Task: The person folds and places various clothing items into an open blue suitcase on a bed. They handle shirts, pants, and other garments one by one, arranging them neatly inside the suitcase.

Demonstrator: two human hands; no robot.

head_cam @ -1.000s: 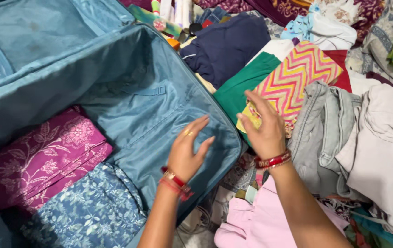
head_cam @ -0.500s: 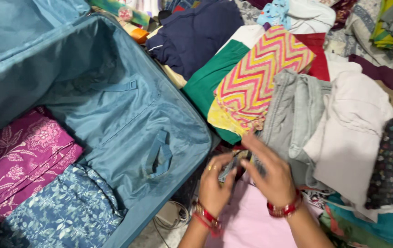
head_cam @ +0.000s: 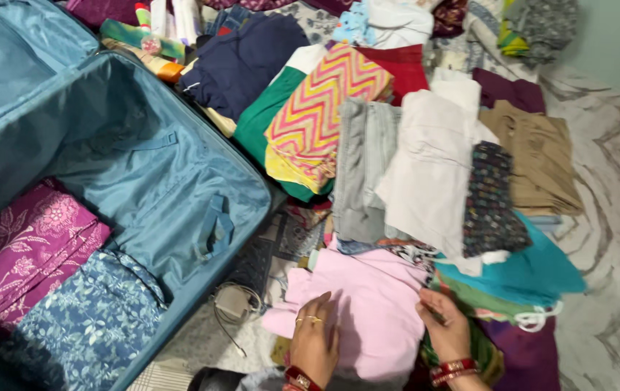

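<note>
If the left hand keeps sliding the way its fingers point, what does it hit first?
The left hand lies flat on the folded pink garment, fingers pointing up the picture. Going straight on, it would probably reach the folded grey garment first, though depth is unclear.

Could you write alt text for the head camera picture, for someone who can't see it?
Two hands, the left hand and right hand, rest on a folded pink garment lying on the floor. Beside it an open blue suitcase holds a purple floral cloth and a blue floral cloth; stacks of folded clothes lie around.

Both hands (head_cam: pixel 315 340) (head_cam: pixel 445 329) flat on pink garment (head_cam: pixel 368 304) beside suitcase (head_cam: pixel 172 188).
</note>
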